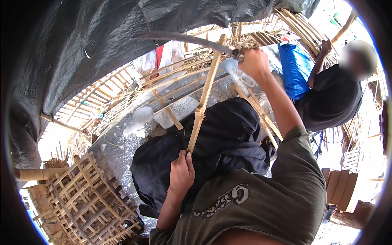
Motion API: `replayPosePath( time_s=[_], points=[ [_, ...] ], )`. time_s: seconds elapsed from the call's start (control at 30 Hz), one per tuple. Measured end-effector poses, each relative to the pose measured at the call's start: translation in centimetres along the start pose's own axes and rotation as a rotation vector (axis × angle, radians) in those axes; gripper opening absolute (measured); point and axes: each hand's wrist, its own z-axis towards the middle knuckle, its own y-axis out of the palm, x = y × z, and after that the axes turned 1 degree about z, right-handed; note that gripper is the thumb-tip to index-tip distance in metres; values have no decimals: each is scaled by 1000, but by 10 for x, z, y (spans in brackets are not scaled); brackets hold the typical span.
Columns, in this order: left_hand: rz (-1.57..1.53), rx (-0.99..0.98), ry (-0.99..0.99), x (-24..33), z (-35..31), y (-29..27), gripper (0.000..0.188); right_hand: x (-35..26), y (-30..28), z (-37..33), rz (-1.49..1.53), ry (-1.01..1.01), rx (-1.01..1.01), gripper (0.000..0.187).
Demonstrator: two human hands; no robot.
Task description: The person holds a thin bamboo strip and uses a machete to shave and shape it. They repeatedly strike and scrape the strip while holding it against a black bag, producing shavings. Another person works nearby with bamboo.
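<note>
At lower left lies a stack of bamboo lattices (81, 200). In the centre, the left hand (181, 173) grips the bottom of an upright bamboo strip (204, 96). The right hand (254, 62), clenched, holds a curved knife (183, 38) against its top. A blue bag (295, 67) sits upper right.

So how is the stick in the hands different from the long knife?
The bamboo stick is pale tan, straight and split along its length; the knife is dark grey and curved. The stick stands nearly upright, its lower end in the left hand; the knife lies almost level across the stick's top, its handle in the right hand. The stick looks woody, the knife metallic. Both are long and thin, and each sits in a closed grip.
</note>
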Motion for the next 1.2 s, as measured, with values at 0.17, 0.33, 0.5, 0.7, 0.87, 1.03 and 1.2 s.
replayPosePath(
  time_s=[0.17,0.33,0.5,0.7,0.87,1.03,1.2],
  points=[
    [-9,-6,-31,0,-9,0,17,-5,8,-7,8,-146,88,23],
    [-2,5,1,-3,-3,3,17,10,11,9,30,-22,36,22],
    [-35,5,-28,-1,-16,0,20,9,8,10,17,-88,140,19],
    [-45,87,20,2,-16,-1,23,21,6,9,66,4,105,24],
    [-64,104,37,5,-6,-11,21,30,37,-7,195,29,96,22],
    [-360,40,-137,-19,-19,-11,38,66,75,-14,423,90,73,43],
    [-554,44,-190,-32,-28,5,49,60,75,-38,634,55,79,50]
  ],
)
